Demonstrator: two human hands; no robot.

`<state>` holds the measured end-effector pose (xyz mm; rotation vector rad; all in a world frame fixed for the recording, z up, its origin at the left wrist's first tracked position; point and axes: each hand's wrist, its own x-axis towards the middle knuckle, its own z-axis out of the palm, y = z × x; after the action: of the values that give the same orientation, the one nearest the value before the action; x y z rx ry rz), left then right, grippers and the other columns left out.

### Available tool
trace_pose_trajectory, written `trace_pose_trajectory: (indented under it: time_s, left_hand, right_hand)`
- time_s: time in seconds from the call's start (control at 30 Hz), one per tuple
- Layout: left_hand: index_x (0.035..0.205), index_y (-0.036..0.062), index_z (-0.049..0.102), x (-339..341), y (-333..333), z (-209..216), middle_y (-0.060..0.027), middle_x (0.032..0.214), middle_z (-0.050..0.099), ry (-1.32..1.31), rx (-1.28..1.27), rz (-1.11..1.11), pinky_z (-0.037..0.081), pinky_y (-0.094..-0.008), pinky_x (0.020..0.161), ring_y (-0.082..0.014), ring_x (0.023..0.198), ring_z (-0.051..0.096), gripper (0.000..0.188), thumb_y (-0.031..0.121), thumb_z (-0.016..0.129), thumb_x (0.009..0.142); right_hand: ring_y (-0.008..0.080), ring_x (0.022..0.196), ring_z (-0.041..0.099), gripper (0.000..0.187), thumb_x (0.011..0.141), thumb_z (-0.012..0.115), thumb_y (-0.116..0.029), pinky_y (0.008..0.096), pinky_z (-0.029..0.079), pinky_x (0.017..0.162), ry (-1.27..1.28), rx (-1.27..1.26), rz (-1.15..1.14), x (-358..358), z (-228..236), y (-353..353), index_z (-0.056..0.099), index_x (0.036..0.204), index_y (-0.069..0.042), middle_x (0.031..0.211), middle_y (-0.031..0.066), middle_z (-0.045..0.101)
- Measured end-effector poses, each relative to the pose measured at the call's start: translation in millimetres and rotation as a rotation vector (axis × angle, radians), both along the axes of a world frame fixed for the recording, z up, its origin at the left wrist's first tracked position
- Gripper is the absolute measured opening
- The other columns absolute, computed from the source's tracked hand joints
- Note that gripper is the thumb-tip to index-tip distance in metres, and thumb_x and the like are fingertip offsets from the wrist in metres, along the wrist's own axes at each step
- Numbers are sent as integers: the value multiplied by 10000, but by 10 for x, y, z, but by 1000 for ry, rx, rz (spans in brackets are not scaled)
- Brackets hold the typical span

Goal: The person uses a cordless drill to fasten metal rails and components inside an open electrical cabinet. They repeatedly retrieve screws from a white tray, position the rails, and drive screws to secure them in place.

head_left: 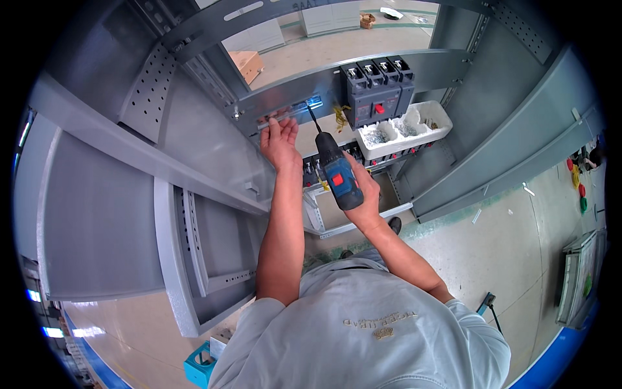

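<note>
A blue and black cordless drill (340,176) is gripped in my right hand (366,189). Its long bit (313,120) points up at a short metal rail (299,107) lying against the cabinet's crossbar. Bluish light falls on the rail's right end. My left hand (281,144) has its fingers closed at the left end of the rail, steadying it; the fingertips partly cover that end. Just right of the rail, a dark grey circuit breaker (376,97) with a red switch is mounted on the crossbar.
A white foam tray (405,139) with small metal hardware stands below the breaker. More breakers with red switches (393,156) sit beneath it. Grey cabinet panels (97,214) rise on both sides. A cardboard box (247,65) lies beyond the crossbar, and a teal object (199,364) lies lower left.
</note>
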<state>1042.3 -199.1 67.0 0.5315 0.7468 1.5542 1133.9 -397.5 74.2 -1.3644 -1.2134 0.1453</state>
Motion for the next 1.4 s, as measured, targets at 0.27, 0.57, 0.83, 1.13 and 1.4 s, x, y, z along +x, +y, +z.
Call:
trace_pose_trajectory:
  time_s: [0.27,0.57,0.83,1.13,1.4]
  left_hand:
    - [947,48,564,-17,-15,45,-119,911,700,3,8,-21,605,-385,778,-254,843,719,225,240,667,1003]
    - [941,51,562,-8,-27,95,-117,908,700,-2,35,-17,608,-382,767,-258,838,726,230,244,673,999]
    - [966,59,577,-5,-19,83,-108,911,704,-15,33,-24,604,-372,770,-249,840,726,220,252,677,996]
    - [1005,68,581,-1,-35,66,-95,921,696,5,12,-25,595,-371,781,-238,853,716,227,276,672,997]
    - [1075,75,561,68,-245,57,-124,1091,659,15,-41,-3,581,-413,836,-253,980,684,224,267,640,993]
  right_hand:
    - [389,945,682,660,750,717,6,396,547,832,-32,43,-9,16,-17,16,552,1388,4,1068,210,680]
    - [382,919,678,667,742,722,7,397,545,828,-33,40,0,17,40,9,556,1388,7,1047,206,678]
    - [387,922,682,646,764,716,0,394,545,824,-32,47,-36,25,-26,59,558,1390,-4,1048,205,679]
    - [380,914,681,619,782,703,-6,383,542,822,-17,9,-3,75,24,-21,559,1384,1,1046,202,672]
    - [374,976,684,612,789,704,-4,370,534,884,-55,5,34,153,31,-208,570,1386,4,1100,213,688]
